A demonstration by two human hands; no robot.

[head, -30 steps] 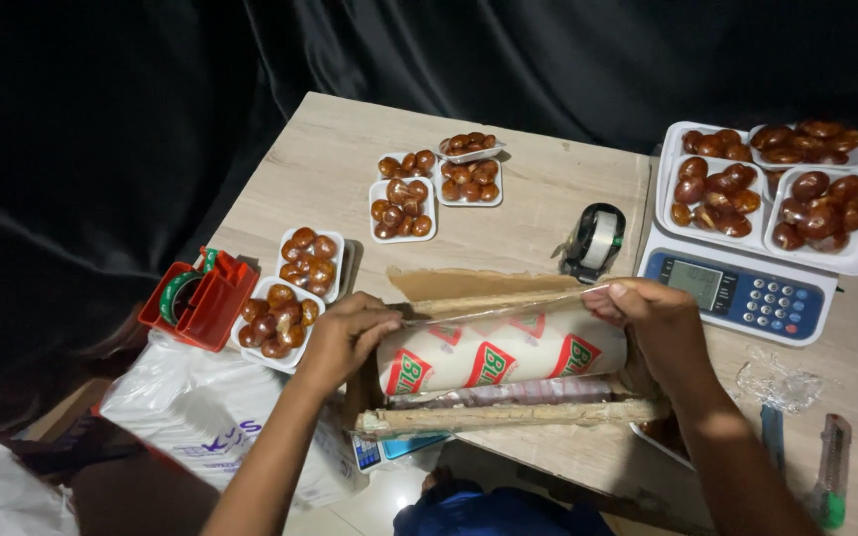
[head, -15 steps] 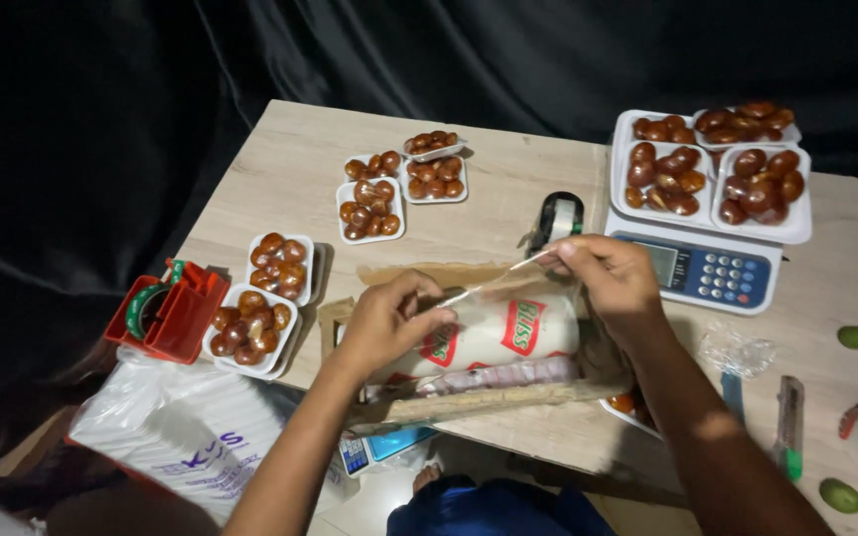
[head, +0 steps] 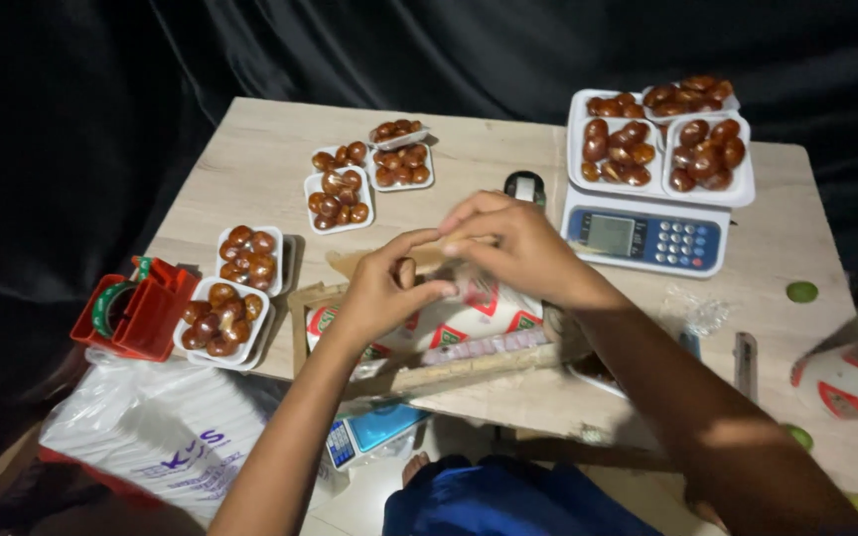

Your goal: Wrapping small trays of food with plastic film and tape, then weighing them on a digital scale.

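Cling-film roll lies in its open cardboard box at the near table edge, both hands above it.

I read the left hand and right hand as pinched together on the film's loose end, fingers closed; the film itself is too clear to trace. As I judge it, nothing is wrapped yet: five small white trays of brown fruit sit uncovered on the table, three more trays loaded on the digital scale. A red tape dispenser sits at the left edge.
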